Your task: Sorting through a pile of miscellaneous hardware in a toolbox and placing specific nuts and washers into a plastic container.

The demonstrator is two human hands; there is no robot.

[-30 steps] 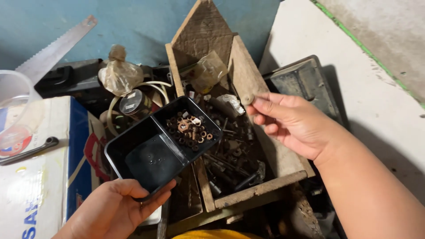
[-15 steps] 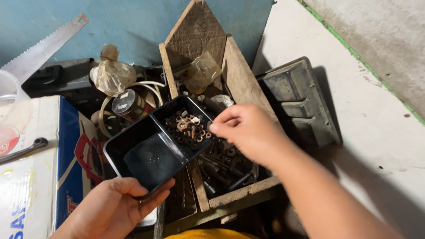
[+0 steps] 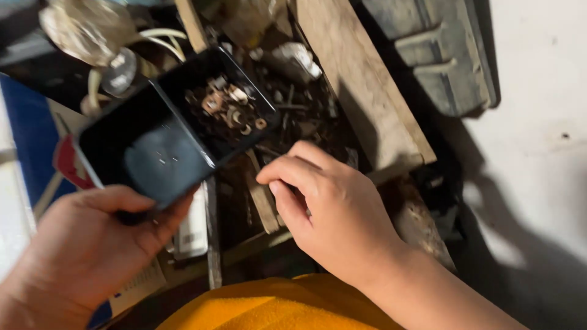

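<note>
Black tray [image 3: 147, 162] gripped by left hand [image 3: 85, 244], blurred washers [image 3: 226, 110] inside | right hand [image 3: 330, 211] fingers curled over wooden box [image 3: 361, 91], grip unclear

the black two-compartment plastic tray [image 3: 147, 153] looks smooth and glossy. the small metal washers and nuts [image 3: 226, 110] in it are rusty and dull. the long wooden box [image 3: 361, 91] is rough, unfinished and matt.
</note>
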